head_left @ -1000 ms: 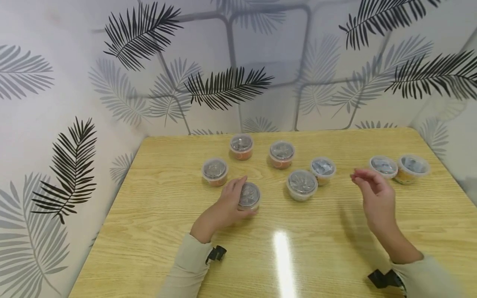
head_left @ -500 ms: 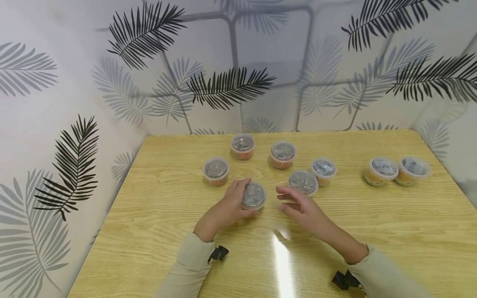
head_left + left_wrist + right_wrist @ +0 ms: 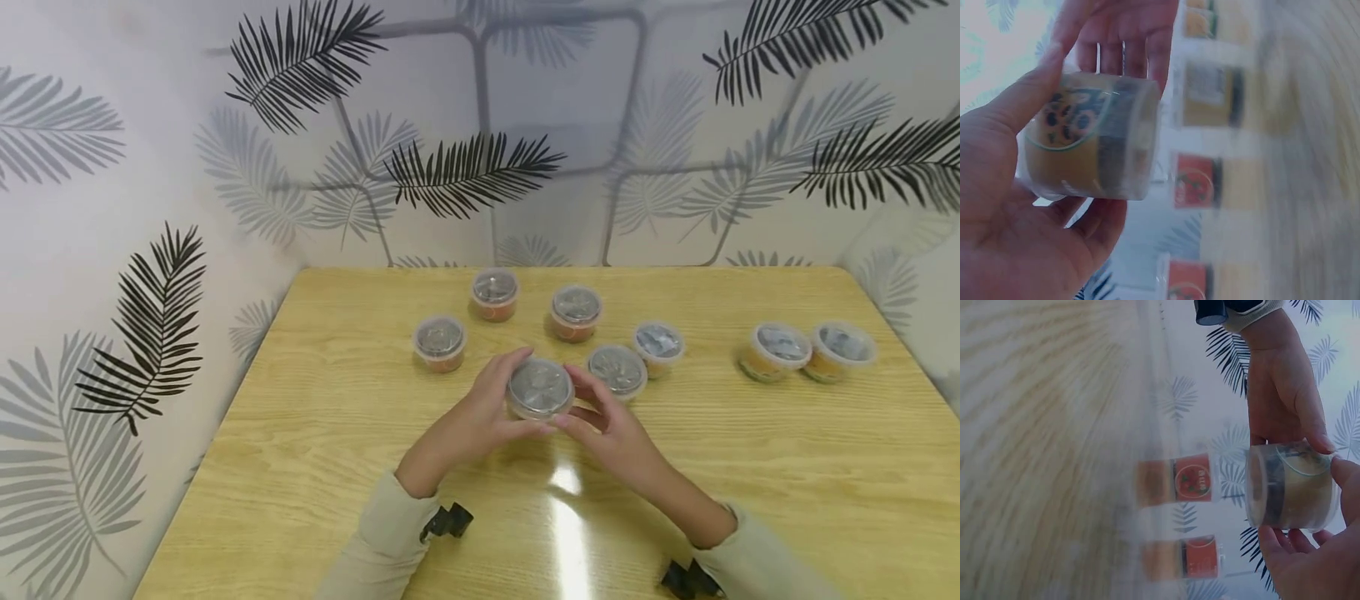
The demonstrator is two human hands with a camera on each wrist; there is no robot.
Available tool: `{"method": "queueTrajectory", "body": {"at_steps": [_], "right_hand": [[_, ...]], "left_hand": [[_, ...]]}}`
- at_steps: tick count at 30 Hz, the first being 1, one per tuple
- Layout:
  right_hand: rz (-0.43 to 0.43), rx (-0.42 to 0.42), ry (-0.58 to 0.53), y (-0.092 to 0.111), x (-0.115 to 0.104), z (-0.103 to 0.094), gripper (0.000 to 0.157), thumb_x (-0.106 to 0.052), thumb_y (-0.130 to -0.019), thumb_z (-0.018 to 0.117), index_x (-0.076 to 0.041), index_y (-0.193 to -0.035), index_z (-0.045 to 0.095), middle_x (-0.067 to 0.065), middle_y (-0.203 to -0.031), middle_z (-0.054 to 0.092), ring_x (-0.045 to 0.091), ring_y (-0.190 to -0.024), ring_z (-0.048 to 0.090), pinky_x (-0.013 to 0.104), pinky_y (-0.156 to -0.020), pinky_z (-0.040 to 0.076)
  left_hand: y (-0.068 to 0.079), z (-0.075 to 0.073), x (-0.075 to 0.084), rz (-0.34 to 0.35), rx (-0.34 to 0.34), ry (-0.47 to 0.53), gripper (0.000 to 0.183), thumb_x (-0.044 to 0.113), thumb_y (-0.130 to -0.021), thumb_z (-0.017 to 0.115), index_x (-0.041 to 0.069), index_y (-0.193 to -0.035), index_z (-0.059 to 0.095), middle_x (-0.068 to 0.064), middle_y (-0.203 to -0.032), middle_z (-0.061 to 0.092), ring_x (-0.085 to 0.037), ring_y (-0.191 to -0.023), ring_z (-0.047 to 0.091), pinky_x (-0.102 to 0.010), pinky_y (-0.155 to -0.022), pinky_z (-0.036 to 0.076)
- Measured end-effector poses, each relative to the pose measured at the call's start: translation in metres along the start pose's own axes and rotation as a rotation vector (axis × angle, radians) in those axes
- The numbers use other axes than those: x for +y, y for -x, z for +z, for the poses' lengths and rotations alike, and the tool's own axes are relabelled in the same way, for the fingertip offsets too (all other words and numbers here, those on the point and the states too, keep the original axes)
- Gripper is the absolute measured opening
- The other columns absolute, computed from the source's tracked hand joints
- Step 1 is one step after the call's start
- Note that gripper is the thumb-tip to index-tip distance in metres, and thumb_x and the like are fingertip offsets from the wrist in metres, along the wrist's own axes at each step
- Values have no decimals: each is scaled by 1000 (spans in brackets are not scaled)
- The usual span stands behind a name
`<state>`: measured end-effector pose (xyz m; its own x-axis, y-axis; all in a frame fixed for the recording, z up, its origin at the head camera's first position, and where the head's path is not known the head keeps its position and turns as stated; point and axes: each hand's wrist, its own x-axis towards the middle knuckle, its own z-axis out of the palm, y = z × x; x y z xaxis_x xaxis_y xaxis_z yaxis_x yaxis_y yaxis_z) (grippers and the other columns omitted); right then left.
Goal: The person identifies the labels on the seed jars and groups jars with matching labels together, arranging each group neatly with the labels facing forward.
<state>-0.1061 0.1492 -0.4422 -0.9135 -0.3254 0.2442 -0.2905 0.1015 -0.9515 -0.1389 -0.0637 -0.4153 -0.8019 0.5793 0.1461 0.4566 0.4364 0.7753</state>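
A small round plastic tub (image 3: 540,388) with a clear lid is held between both hands, raised over the table. Its side shows a tan label with a printed picture and a dark band in the left wrist view. My left hand (image 3: 486,410) grips it from the left, thumb and fingers curled around the side. From the right, my right hand (image 3: 613,427) holds the same tub with thumb and fingers. Just behind the right hand sits another lidded tub (image 3: 618,369).
Red-labelled tubs stand further back: one at left (image 3: 440,342), one at the rear (image 3: 495,293) and a third tub (image 3: 576,312) beside it. Yellowish tubs stand to the right, namely a tub (image 3: 658,347) and a pair including this tub (image 3: 776,352). A patterned wall (image 3: 540,225) borders the wooden table (image 3: 315,433).
My right hand has come left from beside the right-hand pair of tubs and taken hold of the tub in my left hand. The left hand has lifted that tub and shifted it slightly right.
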Motion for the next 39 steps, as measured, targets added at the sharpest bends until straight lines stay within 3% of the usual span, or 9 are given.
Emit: {"method": "queueTrajectory", "body": {"at_steps": [5,12,16,28,34,39], "right_hand": [[-68,44,-20,4,-16,-2,62,1,-88,61,-7,-142,32,12,-136,41,18,-122,42,25,-97,40],[-104,55,-118,7,-28,-9,60,5,-87,60,1,-141,32,13,-138,41,18,-123,42,26,-98,39],[-113,43,-144,9,-29,-13,59,7,-88,57,1,-141,32,13,-139,40,19,-124,42,27,-98,39],[-127,-7,-225,14,-34,-23,55,8,-92,49,2,-143,28,13,-143,35,19,-127,39,28,-99,38],[-119,-10,-206,14,-37,-22,54,7,-93,47,3,-143,28,14,-143,35,18,-130,36,27,-101,36],[-67,13,-176,14,-39,-19,51,3,-95,47,3,-142,29,15,-139,40,16,-125,42,26,-97,40]], "left_hand": [[2,-2,16,52,22,62,93,39,-76,76,18,-147,19,-3,-140,30,-16,-124,34,-38,-100,36],[7,-6,33,95,41,173,86,36,-80,73,21,-147,21,2,-138,32,-13,-119,38,-35,-97,39],[8,-6,36,124,54,192,84,32,-81,73,19,-146,22,2,-137,33,-12,-118,39,-32,-97,39],[9,-8,42,190,59,252,77,20,-83,72,21,-145,28,2,-137,36,-12,-120,40,-36,-98,39],[7,-8,42,158,51,264,75,30,-85,68,15,-145,25,-1,-137,36,-14,-119,40,-35,-97,39],[12,-16,60,103,34,296,76,39,-89,61,3,-145,24,-9,-134,40,-17,-119,41,-36,-97,39]]}}
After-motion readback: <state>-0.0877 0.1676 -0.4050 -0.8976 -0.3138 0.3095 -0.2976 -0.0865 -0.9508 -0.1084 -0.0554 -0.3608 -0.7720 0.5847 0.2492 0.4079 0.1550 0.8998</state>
